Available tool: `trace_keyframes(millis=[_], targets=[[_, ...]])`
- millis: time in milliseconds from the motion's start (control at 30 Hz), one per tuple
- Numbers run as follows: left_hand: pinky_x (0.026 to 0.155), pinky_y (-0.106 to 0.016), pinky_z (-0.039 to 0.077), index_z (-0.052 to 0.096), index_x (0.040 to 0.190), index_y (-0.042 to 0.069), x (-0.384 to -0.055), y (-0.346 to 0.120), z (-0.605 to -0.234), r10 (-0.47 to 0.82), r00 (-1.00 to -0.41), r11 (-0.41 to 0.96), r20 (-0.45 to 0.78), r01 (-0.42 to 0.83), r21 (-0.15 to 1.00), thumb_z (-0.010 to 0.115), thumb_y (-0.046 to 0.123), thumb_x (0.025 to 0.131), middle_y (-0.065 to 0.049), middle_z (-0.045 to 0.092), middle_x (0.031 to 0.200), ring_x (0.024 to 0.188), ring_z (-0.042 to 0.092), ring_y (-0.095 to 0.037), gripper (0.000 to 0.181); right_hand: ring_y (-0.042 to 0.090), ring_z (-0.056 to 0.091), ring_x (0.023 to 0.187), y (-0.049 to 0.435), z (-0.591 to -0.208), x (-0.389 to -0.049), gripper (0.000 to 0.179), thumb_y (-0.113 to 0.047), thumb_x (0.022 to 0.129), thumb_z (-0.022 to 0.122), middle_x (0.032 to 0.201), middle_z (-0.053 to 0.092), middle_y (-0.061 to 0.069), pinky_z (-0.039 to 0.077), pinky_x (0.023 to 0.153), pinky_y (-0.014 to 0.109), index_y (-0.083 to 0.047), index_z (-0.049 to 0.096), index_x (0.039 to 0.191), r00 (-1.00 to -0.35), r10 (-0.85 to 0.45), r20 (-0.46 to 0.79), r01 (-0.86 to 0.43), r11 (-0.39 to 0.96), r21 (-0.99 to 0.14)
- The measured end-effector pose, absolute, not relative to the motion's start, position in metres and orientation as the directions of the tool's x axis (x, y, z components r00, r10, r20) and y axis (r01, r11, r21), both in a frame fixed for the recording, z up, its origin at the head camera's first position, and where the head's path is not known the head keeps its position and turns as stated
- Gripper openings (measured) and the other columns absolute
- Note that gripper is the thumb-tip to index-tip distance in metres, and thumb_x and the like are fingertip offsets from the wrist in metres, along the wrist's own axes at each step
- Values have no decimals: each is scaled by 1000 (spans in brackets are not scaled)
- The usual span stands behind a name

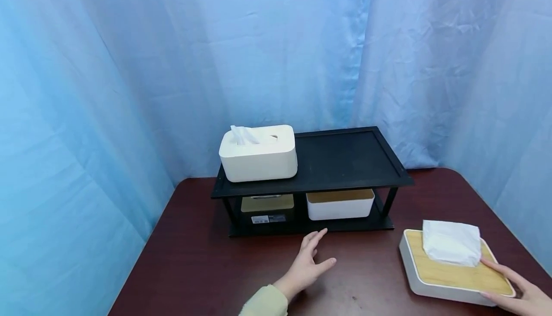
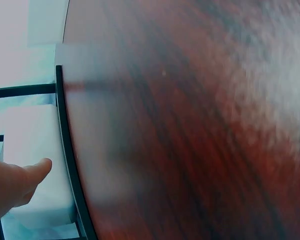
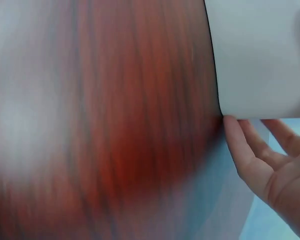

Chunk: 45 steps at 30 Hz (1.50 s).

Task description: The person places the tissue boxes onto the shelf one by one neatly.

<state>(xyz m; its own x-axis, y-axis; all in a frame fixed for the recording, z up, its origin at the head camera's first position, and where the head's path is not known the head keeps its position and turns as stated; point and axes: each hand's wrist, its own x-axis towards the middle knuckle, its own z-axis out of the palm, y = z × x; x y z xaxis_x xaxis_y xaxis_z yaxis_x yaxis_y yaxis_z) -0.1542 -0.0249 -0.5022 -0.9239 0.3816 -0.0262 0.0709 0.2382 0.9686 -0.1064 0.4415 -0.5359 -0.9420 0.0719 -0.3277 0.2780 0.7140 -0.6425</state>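
My right hand [image 1: 523,294] is at the right end of a white tissue box [image 1: 444,285] with a wood-look lid. Its thumb lies at the near side and a finger reaches over the top. In the right wrist view the fingers [image 3: 238,137] touch the white box's edge, with the thumb tip on its face at the frame border. A white tissue [image 1: 452,243] sticks up from the lid. The left hand [image 1: 304,265] holds nothing, fingers extended and thumb spread, over the table before a black two-tier shelf [image 1: 340,158].
An all-white tissue box [image 1: 260,165] sits on the shelf's top left. Below are a dark box with a tan top [image 1: 267,204] and label, and a white box [image 1: 340,209] with a wood-look top. Blue curtains [image 1: 280,42] surround the dark red-brown table [image 1: 189,258].
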Motion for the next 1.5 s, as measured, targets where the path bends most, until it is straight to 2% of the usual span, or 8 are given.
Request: trace_keyframes(millis=[67,367,567,667,800,1033,1133,1500], targets=[[109,-55,28,33,148,15,-154,-24,-502,382,-924,239,-30,67,969,64,17,91,-21,18,151,138,27,-35,65,65,10,125,428,-524,-112,101,-49,89,59,141,-4,46,31,91,69,-1,-7,150,-915,10,-404,292,708,-643],[108,-54,30,36,146,21,-152,-23,-499,379,-924,258,-53,50,965,65,18,90,-20,18,151,137,30,-35,64,61,20,123,395,-509,-124,84,-40,94,55,142,4,45,48,80,47,7,10,148,-936,-117,-332,150,721,-676],[106,-53,33,37,145,29,-153,-17,-499,412,-907,289,-85,42,956,68,19,88,-16,17,152,136,32,-33,65,58,14,128,379,-506,-131,83,-38,92,60,145,13,39,35,91,59,8,16,145,-952,-103,-287,136,698,-703],[106,-52,35,38,144,30,-154,-11,-500,415,-906,299,-84,48,953,69,19,87,-16,18,151,136,32,-32,65,15,21,137,375,-508,-131,80,-38,91,62,146,21,31,39,93,39,4,22,146,-965,-100,-243,104,704,-703],[104,-50,38,39,144,26,-154,-4,-500,420,-903,331,-91,59,942,70,19,86,-17,19,152,137,31,-31,66,-24,23,105,369,-511,-133,72,-37,89,64,142,32,23,36,71,12,-2,32,144,-977,-122,-174,32,725,-688],[100,-44,44,40,144,28,-153,4,-504,422,-896,378,-134,39,925,73,19,84,-15,19,154,136,34,-33,69,44,35,125,339,-503,-146,77,-39,88,65,145,27,34,45,84,38,2,32,144,-954,-167,-248,55,718,-694],[97,-42,47,41,143,30,-153,6,-505,420,-896,378,-149,24,925,75,19,82,-16,19,154,135,36,-34,70,48,34,126,324,-502,-148,77,-38,87,67,144,27,36,42,89,51,2,33,143,-949,-194,-248,46,695,-718],[87,-26,52,44,142,13,-151,1,-511,430,-898,315,-93,52,948,76,11,80,-22,18,154,133,39,-32,70,42,39,124,286,-502,-149,75,-40,82,71,142,36,32,40,92,53,-4,41,140,-959,-221,-180,-26,696,-718]])
